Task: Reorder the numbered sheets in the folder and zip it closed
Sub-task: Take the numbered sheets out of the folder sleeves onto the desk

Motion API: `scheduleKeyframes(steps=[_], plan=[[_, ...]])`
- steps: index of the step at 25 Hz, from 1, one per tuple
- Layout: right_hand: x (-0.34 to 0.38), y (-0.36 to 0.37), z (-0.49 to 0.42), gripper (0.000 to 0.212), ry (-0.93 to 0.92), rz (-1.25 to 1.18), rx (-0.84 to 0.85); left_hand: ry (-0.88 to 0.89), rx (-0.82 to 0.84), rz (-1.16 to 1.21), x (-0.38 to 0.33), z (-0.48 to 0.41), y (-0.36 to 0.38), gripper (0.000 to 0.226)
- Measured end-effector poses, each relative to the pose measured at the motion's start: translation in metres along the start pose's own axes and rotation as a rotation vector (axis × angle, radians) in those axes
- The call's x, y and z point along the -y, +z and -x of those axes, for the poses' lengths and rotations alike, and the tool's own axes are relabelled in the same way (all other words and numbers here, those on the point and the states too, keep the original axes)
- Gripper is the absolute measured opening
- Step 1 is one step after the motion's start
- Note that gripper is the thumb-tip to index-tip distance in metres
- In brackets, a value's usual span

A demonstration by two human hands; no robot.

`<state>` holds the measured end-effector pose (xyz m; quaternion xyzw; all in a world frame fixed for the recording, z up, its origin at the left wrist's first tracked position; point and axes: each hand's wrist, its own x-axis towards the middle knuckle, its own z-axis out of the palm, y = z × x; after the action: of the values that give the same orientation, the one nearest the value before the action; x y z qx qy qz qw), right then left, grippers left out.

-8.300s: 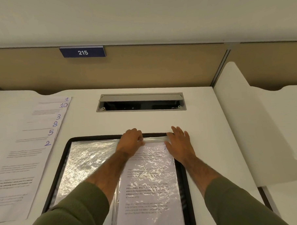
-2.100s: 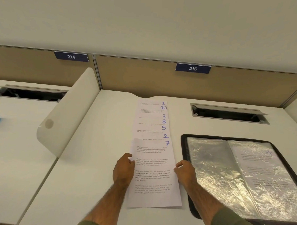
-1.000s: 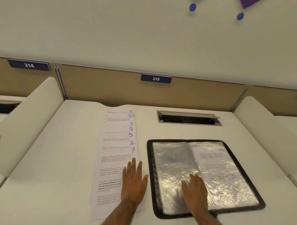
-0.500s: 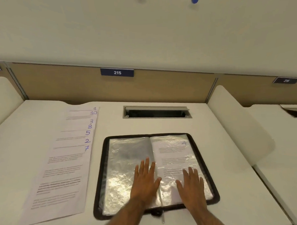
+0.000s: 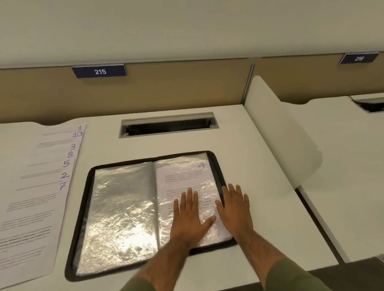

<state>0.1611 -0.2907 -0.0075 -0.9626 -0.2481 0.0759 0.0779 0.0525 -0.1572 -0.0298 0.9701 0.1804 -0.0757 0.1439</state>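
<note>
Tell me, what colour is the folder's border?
Black; the folder's border shows best in the head view.

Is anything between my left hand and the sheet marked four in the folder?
Yes: sheet 4 lies inside a clear plastic sleeve, and the left hand rests flat on that sleeve, not on the paper.

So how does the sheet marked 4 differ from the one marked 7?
Sheet 4 sits under a plastic sleeve in the open folder; sheet 7 lies bare on the desk. The left hand rests flat on sheet 4; no hand touches sheet 7. Both are white printed pages numbered in blue ink.
</note>
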Motion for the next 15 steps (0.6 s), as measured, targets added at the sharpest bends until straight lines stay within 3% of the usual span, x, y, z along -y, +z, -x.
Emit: scheduleKeyframes(steps=[15], plan=[[0.023,-0.028,-0.142,0.087,-0.290,-0.112,0.174,0.070,-0.099,-0.024,-0.017,-0.008,0.021,0.094]])
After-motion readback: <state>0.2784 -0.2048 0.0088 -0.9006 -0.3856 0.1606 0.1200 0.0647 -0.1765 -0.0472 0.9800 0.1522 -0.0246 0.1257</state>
